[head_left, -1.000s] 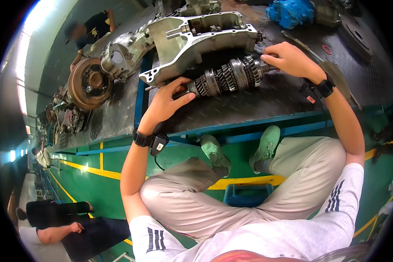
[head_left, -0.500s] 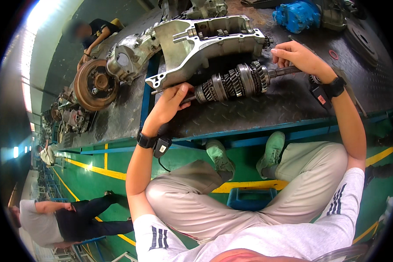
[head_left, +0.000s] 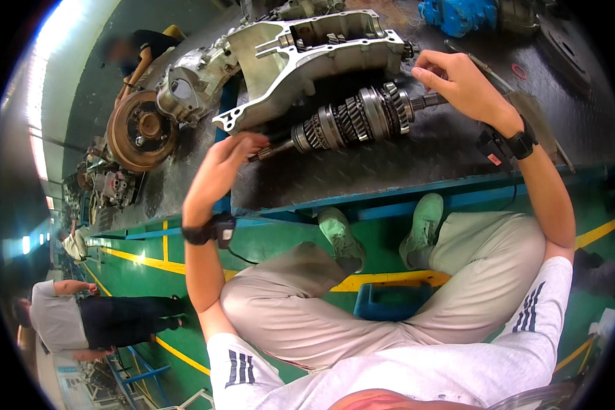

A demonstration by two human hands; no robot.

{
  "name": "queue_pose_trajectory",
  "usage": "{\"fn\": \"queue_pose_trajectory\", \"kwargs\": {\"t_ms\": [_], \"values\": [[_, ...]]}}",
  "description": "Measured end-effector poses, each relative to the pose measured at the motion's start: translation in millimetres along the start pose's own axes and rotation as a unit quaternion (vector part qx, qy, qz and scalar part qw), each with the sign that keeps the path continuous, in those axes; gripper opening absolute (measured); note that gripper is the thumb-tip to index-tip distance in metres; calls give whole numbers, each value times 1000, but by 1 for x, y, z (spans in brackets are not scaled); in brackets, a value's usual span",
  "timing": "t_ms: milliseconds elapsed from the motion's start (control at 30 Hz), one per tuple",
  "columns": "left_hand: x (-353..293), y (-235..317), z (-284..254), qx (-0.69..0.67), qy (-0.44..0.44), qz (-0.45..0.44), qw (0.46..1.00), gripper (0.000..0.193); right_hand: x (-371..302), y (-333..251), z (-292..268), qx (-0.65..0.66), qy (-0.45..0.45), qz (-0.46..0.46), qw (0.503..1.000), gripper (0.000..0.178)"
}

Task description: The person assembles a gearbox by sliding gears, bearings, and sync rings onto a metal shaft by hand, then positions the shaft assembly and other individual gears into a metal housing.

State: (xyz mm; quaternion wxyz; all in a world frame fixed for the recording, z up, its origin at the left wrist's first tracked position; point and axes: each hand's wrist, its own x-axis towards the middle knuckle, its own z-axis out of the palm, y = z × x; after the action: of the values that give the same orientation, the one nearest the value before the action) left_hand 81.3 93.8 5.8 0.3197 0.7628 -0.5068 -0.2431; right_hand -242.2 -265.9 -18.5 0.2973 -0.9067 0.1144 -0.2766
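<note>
A gear shaft (head_left: 352, 119) with a stack of toothed gears and rings lies aslant on the dark metal bench top. My left hand (head_left: 220, 169) is beside its thin left end, fingers stretched out and slightly blurred. Whether the fingertips still touch the shaft, I cannot tell. Over the splined right end is my right hand (head_left: 461, 85), its fingers loosely curled, with a gap between thumb and forefinger and nothing seen in it. Just beyond the shaft stands an open metal gearbox housing (head_left: 307, 72), with gears partly visible inside.
A rusty brake drum (head_left: 142, 130) sits at the left of the bench. Blue-painted machinery (head_left: 458, 17), a red ring (head_left: 518, 71) and a flat metal plate (head_left: 536, 119) are at the right. One person (head_left: 61, 314) stands at lower left; another (head_left: 143, 55) works beyond the drum.
My left hand has let go of the shaft's left end and moved left, its fingers straightening. My right hand has shifted slightly left. The view has shifted, and the standing person at left has moved.
</note>
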Motion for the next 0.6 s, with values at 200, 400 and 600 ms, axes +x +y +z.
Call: {"fn": "queue_pose_trajectory", "kwargs": {"t_ms": [200,400,600], "values": [[-60,66,-12,-282,161,145,934,64,-3,-6,1,-41,11,-46,998,32],[-55,77,11,-365,154,203,896,90,-5,-18,-2,-41,-23,7,999,28],[-44,73,24,-433,108,180,877,97,-6,-14,0,-34,-56,-44,997,28]]}}
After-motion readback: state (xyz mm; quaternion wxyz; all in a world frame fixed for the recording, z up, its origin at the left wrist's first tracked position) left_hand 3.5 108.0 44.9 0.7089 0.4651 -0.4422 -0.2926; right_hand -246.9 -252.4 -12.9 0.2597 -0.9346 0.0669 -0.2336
